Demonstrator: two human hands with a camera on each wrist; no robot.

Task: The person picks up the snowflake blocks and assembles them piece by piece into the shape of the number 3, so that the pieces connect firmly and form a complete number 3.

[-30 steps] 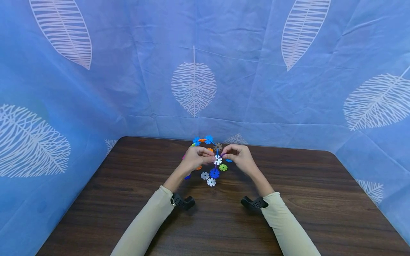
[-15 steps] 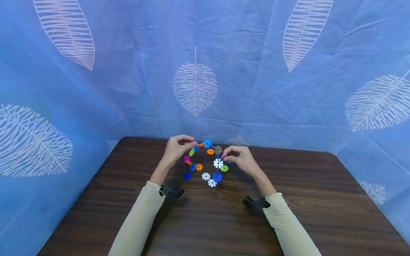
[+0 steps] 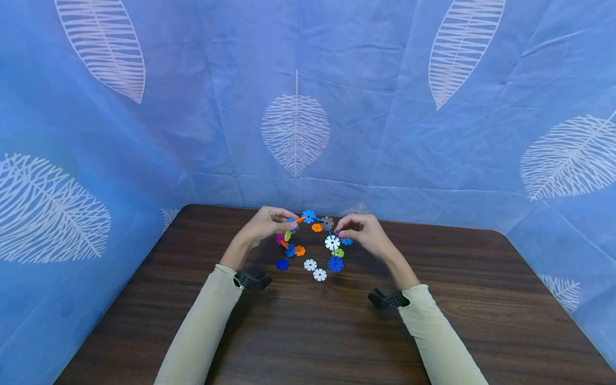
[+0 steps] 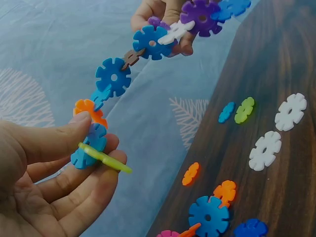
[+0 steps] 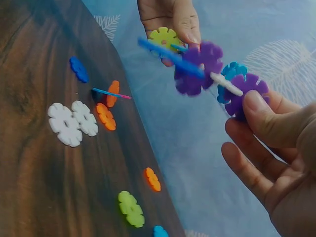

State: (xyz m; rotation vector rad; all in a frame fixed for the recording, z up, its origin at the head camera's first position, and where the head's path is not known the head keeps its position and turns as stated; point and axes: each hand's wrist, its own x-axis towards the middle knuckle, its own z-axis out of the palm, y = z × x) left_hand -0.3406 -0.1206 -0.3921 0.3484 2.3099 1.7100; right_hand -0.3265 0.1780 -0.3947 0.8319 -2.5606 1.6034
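A chain of slotted plastic flower-shaped discs stretches between the two hands. My left hand (image 3: 269, 224) pinches a blue disc (image 4: 92, 143) near one end, thumb on top and fingers beneath. Next to that grip are an orange disc (image 4: 91, 111) and a lime disc (image 4: 106, 158) across the fingers. My right hand (image 5: 281, 143) pinches a purple disc (image 5: 234, 104) between thumb and fingers. A white disc (image 5: 228, 84) links it to another purple disc (image 5: 212, 57), from which a blurred dark blue disc (image 5: 170, 57) sticks out. Several blue discs and a brown one (image 4: 131, 58) fill the middle.
Loose discs lie on the dark wooden table (image 3: 308, 331): two white ones (image 3: 310, 264), a dark blue (image 3: 282, 264), a lime (image 5: 131, 209), an orange (image 3: 316, 227) and a blue (image 3: 346, 241). A small joined blue, orange and pink group (image 4: 208, 217) lies nearby. Patterned blue cloth hangs behind.
My left hand has left the white disc near the right hand, moved left and taken hold of the blue disc at the chain's far end. The right hand keeps its grip, shifting slightly right.
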